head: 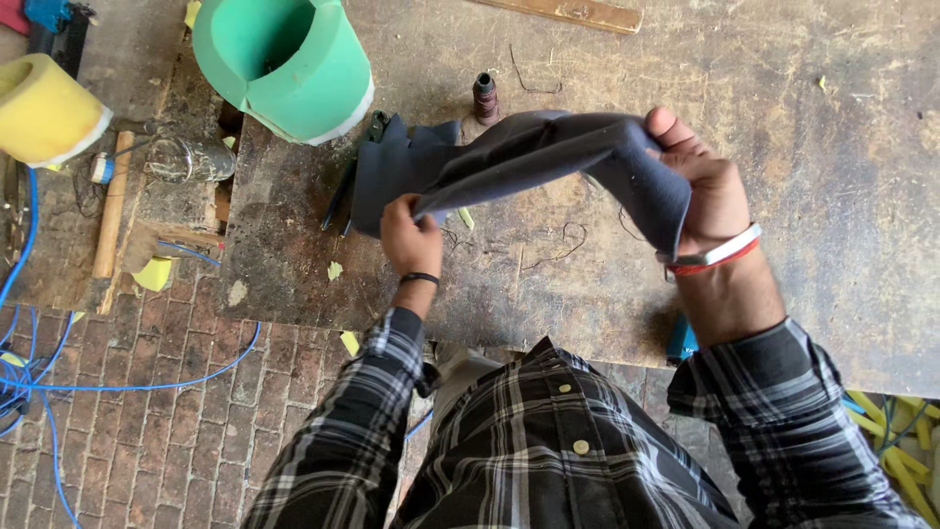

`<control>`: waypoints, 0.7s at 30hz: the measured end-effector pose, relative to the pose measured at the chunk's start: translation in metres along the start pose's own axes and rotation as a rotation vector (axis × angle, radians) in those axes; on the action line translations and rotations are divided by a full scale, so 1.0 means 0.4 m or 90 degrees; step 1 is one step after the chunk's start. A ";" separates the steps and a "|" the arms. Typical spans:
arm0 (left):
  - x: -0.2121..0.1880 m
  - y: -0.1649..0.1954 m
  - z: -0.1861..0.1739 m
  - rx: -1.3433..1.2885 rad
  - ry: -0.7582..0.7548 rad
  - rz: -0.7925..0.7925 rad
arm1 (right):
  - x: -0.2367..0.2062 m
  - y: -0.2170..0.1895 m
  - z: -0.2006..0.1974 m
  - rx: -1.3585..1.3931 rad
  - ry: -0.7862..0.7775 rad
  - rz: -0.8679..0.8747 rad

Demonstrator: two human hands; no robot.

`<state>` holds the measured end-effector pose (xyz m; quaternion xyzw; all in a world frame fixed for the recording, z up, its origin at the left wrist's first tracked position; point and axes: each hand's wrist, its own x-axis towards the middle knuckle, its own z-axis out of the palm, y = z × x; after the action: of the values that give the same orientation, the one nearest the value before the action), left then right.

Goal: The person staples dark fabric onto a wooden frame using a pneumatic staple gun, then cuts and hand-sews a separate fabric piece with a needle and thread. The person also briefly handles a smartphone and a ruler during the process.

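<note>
- Both hands are gripping a dark blue cloth (529,157), stretched out just above the bench (783,127).
- Left hand (409,235) pinches its lower edge, near the bench's front edge.
- Right hand (705,186) clutches the other end, cloth draped over the fingers.
- Green foam tube (294,64) sits at the bench's back left corner, thread spool (485,96) just beside it.

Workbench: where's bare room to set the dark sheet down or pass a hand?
Bare room: the right part of the workbench, past the right hand, and the back strip between the green foam ring and the wooden strip. Crowded: left end, where the yellow foam, glass jar and thread spool sit near the left hand and dark sheet.
</note>
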<state>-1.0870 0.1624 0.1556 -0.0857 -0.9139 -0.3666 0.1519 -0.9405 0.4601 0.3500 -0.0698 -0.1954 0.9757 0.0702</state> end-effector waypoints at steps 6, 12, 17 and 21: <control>0.264 -0.042 -0.184 -0.167 0.131 -0.035 | 0.143 -0.046 -0.010 -0.172 0.061 -0.008; 0.337 0.045 -0.471 -0.261 0.254 0.309 | 0.259 -0.048 -0.093 -0.214 -0.069 -0.148; 0.076 -0.055 -0.514 -0.036 0.151 0.324 | 0.275 0.007 -0.272 -0.361 0.083 -0.105; -0.103 -0.201 -0.330 0.061 -0.170 0.060 | 0.269 0.102 -0.415 -0.821 0.312 -0.079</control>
<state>-1.0416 0.0111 0.1802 -0.1690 -0.9374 -0.3003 0.0500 -1.0233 0.5022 0.1709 -0.3049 -0.7184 0.6150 0.1129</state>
